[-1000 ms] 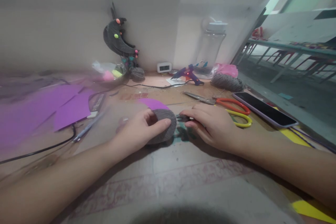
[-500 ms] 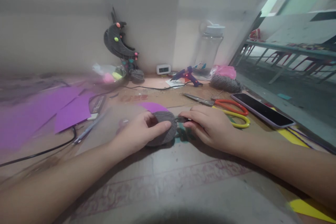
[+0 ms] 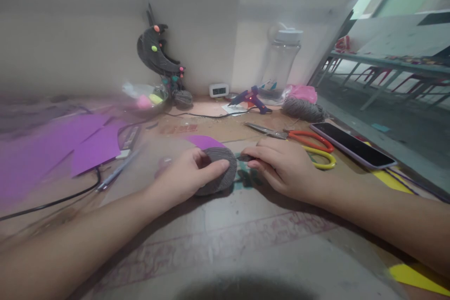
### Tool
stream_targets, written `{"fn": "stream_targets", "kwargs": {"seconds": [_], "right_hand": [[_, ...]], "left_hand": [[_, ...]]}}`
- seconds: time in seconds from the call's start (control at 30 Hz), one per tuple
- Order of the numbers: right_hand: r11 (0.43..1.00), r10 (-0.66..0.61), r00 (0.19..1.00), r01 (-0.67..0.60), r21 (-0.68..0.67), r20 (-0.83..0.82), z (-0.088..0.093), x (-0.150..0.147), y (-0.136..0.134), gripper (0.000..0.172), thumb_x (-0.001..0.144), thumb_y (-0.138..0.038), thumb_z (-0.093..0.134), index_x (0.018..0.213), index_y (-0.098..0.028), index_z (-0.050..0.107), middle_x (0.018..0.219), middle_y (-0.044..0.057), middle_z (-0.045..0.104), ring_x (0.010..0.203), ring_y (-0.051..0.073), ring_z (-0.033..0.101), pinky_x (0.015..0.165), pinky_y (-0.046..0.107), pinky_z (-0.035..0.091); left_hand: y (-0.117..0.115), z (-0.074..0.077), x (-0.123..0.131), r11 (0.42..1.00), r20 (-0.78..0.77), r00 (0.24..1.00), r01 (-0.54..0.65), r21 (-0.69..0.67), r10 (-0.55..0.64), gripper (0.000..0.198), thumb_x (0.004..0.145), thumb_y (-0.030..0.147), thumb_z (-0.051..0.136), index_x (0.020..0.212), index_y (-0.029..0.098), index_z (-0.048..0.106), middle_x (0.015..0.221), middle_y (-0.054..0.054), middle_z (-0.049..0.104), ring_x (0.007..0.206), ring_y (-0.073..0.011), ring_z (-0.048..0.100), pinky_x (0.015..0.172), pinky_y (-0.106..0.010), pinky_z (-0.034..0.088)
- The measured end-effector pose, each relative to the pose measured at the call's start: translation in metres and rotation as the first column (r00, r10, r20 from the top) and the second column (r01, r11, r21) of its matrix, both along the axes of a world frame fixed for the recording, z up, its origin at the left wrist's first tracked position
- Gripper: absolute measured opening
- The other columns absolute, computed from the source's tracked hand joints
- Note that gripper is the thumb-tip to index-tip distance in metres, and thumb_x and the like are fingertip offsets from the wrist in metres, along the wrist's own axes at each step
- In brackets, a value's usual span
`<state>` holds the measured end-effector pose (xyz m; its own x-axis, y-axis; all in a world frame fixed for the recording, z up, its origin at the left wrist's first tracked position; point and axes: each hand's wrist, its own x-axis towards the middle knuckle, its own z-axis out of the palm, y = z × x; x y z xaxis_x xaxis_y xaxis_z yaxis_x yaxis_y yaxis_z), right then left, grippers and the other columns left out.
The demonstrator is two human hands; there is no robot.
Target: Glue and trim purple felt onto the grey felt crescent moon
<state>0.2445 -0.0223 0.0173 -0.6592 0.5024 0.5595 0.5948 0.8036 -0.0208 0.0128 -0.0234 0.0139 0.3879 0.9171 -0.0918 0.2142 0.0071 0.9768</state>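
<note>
Between the thumb and fingers of my left hand (image 3: 190, 173) is a curved piece wrapped in grey yarn (image 3: 221, 176), with a bare purple part (image 3: 206, 141) showing at its far side. Just to the right, my right hand (image 3: 281, 164) pinches a small dark grey bundle of yarn (image 3: 243, 157), whose tip sticks out toward the wrapped piece. A narrow gap shows between the two. Scissors (image 3: 309, 139) with orange and yellow handles lie behind my right hand, which hides part of them.
A glue gun (image 3: 251, 98) with a lit red light, a small clock (image 3: 219, 90), a bottle (image 3: 281, 65) and a grey yarn skein (image 3: 304, 109) stand at the back. A phone (image 3: 353, 145) lies right. Purple sheets (image 3: 96, 145) and a black cable (image 3: 52, 204) lie left. A dark crescent (image 3: 154, 49) decorated with balls stands against the wall.
My right hand with the yarn bundle has drawn very slightly to the right, widening the gap to the wrapped piece. The left hand keeps its hold. The view has shifted a little.
</note>
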Motion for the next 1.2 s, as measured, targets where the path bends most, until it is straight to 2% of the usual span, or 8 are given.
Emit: {"fn": "stream_targets", "kwargs": {"seconds": [0.4,0.77,0.97,1.2], "right_hand": [[1.000,-0.004,1.000,0.004,0.000,0.016,-0.0001,-0.0009,0.0010,0.028,0.099,-0.029,0.042,0.105,-0.015,0.066,0.085,0.008,0.069,0.075,0.018,0.059,0.065,0.029,0.041],[1.000,0.021,1.000,-0.021,-0.015,-0.005,-0.0005,0.0017,-0.0001,0.027,0.100,-0.029,0.043,0.110,-0.014,0.063,0.089,0.009,0.069,0.080,0.018,0.061,0.069,0.029,0.043],[1.000,0.002,1.000,-0.002,0.006,-0.014,-0.0005,0.0000,0.0006,0.028,0.100,-0.029,0.043,0.107,-0.013,0.065,0.088,0.008,0.070,0.077,0.018,0.061,0.068,0.029,0.043],[0.999,0.003,1.000,-0.002,0.037,-0.016,-0.0019,-0.0005,0.0008,0.029,0.100,-0.029,0.045,0.106,-0.013,0.067,0.085,0.008,0.069,0.074,0.018,0.060,0.064,0.028,0.041]], "left_hand": [[-0.0004,0.0014,-0.0009,1.000,-0.064,0.998,0.010,0.006,-0.010,0.024,0.080,0.042,0.068,0.083,0.021,0.077,0.079,-0.002,0.077,0.068,-0.0190,0.068,0.062,-0.027,0.051],[0.0002,0.0001,0.0000,1.000,-0.021,1.000,0.007,-0.017,-0.007,0.022,0.080,0.041,0.068,0.082,0.021,0.077,0.079,-0.002,0.077,0.066,-0.0181,0.067,0.062,-0.027,0.052],[0.0007,-0.0024,0.0000,1.000,-0.063,0.998,0.017,0.002,-0.017,0.027,0.080,0.043,0.067,0.085,0.018,0.076,0.081,-0.004,0.077,0.069,-0.0180,0.068,0.062,-0.026,0.052],[-0.0016,0.0014,0.0009,1.000,-0.147,0.989,-0.002,0.006,0.003,0.027,0.079,0.043,0.065,0.085,0.018,0.076,0.081,-0.002,0.077,0.069,-0.0182,0.069,0.060,-0.024,0.051]]}}
